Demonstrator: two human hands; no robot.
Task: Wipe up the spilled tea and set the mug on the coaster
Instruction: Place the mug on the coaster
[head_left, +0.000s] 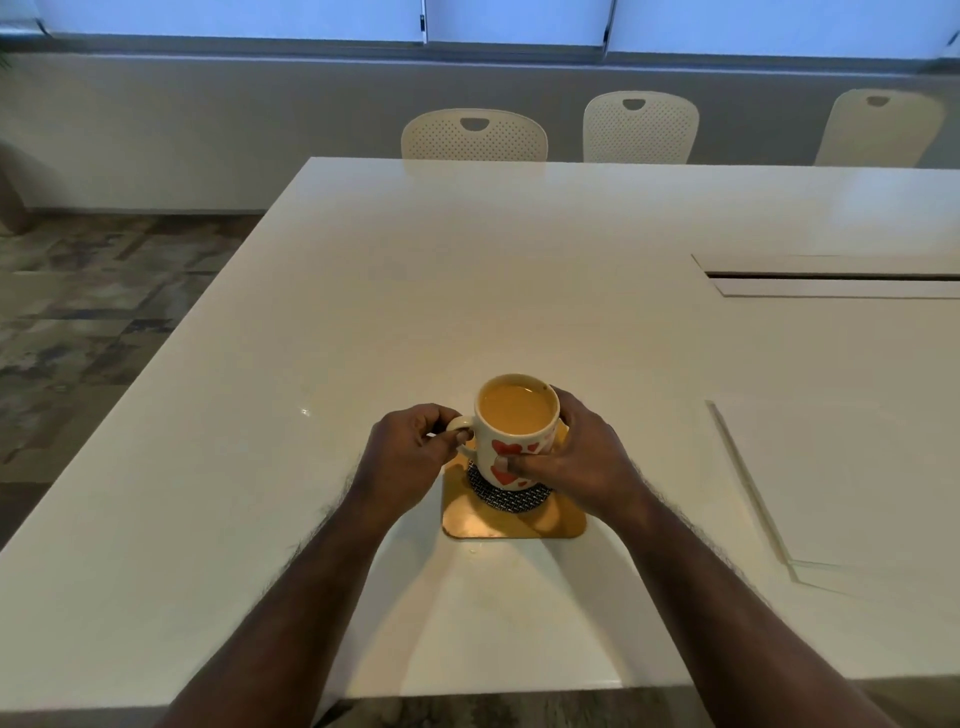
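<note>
Nearest to us, just in front of the mug (517, 434), a few small pale drops lie on the white worktop (311, 571). The mug, white with red hearts and full of milky tea, stands on a dark round coaster (511, 496), which lies on a yellow square mat (519, 522). Our left hand (410, 457) is closed, pinching the handle on the mug's left side. Our right hand (576, 457) is half closed around the mug's right side. Behind the mug, beyond the far edge, stand three white chairs (474, 135).
</note>
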